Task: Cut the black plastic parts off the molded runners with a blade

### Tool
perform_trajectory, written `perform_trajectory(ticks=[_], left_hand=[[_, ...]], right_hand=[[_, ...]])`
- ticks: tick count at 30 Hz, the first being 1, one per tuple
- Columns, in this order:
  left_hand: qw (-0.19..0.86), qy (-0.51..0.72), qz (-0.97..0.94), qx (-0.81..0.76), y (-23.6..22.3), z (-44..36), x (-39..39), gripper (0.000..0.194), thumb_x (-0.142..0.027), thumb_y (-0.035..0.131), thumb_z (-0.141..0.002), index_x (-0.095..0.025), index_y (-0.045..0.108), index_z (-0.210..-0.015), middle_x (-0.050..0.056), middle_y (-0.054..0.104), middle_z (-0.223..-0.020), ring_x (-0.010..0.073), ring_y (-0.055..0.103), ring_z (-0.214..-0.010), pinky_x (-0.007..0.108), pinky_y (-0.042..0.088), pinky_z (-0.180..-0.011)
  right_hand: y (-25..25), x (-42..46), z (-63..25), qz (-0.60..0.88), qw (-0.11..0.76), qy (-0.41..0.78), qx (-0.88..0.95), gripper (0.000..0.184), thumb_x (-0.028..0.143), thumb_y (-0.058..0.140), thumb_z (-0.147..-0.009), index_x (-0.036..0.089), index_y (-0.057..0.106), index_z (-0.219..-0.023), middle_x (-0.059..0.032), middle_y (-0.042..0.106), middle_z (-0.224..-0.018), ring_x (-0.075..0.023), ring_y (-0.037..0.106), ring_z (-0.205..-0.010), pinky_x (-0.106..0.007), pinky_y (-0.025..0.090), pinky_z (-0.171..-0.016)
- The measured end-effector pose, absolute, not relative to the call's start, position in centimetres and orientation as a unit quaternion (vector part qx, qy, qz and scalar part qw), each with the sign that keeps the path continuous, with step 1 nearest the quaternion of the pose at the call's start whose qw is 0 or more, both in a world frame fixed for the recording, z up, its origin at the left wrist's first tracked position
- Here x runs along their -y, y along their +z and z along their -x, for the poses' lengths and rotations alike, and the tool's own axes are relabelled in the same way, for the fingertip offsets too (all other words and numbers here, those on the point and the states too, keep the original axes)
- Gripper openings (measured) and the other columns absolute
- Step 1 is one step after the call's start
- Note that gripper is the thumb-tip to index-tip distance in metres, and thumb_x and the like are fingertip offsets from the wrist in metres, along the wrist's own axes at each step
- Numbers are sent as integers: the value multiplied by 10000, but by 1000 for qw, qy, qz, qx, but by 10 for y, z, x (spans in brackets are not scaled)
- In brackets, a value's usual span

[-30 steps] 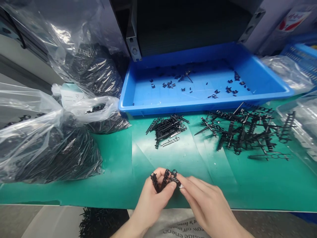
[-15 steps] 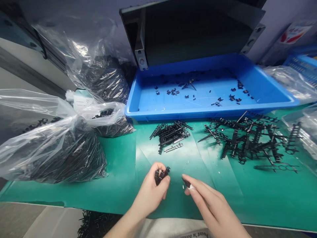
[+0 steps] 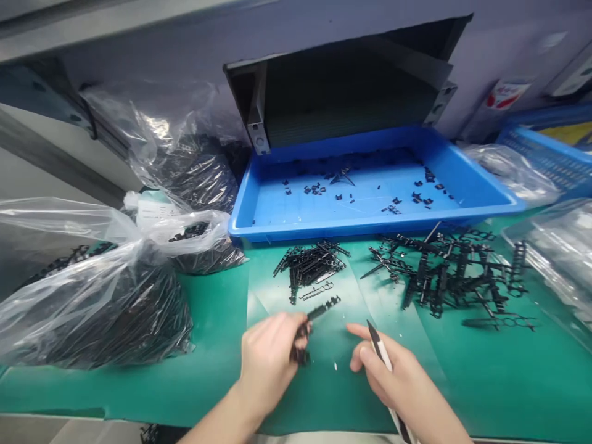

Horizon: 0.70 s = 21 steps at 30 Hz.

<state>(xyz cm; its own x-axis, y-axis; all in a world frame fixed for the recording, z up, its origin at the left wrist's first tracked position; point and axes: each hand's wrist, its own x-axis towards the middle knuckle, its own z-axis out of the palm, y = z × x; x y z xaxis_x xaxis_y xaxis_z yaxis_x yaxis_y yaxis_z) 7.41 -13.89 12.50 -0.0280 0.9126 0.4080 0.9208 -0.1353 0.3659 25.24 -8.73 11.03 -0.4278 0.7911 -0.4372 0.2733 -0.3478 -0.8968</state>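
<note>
My left hand (image 3: 272, 351) is closed around several black plastic strips (image 3: 300, 353), over the green table mat. One notched strip (image 3: 326, 306) sticks out past its fingers toward the upper right. To the right, my right hand (image 3: 391, 370) holds a slim pen-like tool (image 3: 382, 354) with a white body and a dark pointed tip. The tool slants up and left, its tip free in the air, and the index finger is stretched out beside it. Beyond the hands lies a small pile of black strips (image 3: 314, 265), with a single flat one (image 3: 317, 291) in front of it.
A blue tray (image 3: 370, 229) with small black bits stands at the back. Tangled black plastic frames (image 3: 456, 271) lie at the right, near a clear plastic bag (image 3: 555, 265). Plastic bags of black parts (image 3: 115, 308) fill the left side. White scraps dot the green mat (image 3: 213, 382).
The view has tilted up slightly. My left hand has turned, and a strip now points out of it. The tool in my right hand has swung to show its white body and raised tip.
</note>
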Motion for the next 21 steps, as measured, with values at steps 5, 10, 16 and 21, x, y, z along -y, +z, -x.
perform_trajectory(ticks=[5,10,16,21], left_hand=[[-62,-316,742,588,118,-88,166,67,-134,556,-803,-169,570,-858,-21,531,-561,109,472,-468,216,331,-456],[-462,-414,483,618,110,-96,159,258,-316,710,-672,-196,482,-692,-41,506,-616,86,450,-495,191,349,-453],[-658,-444,241,558,113,-114,143,282,-275,657,-680,-200,388,-712,-45,578,-565,39,396,-339,168,293,-370],[-634,-465,223,576,120,-112,143,248,-247,620,-724,-147,499,-915,-57,562,-548,16,371,-342,145,274,-373]], right_hand=[[116,78,-247,480,196,720,461,445,589,570,-712,159,566,-827,36,514,-540,-43,279,-349,-179,220,-327],[124,80,-248,439,183,745,468,417,581,554,-727,167,531,-770,45,492,-538,-42,264,-367,-185,215,-349],[118,88,-256,426,197,656,591,302,434,435,-871,168,553,-953,5,563,-666,-109,474,-517,-224,384,-484],[119,91,-269,353,180,476,785,330,283,316,-946,229,449,-1243,-54,623,-1024,-188,588,-914,-307,459,-765]])
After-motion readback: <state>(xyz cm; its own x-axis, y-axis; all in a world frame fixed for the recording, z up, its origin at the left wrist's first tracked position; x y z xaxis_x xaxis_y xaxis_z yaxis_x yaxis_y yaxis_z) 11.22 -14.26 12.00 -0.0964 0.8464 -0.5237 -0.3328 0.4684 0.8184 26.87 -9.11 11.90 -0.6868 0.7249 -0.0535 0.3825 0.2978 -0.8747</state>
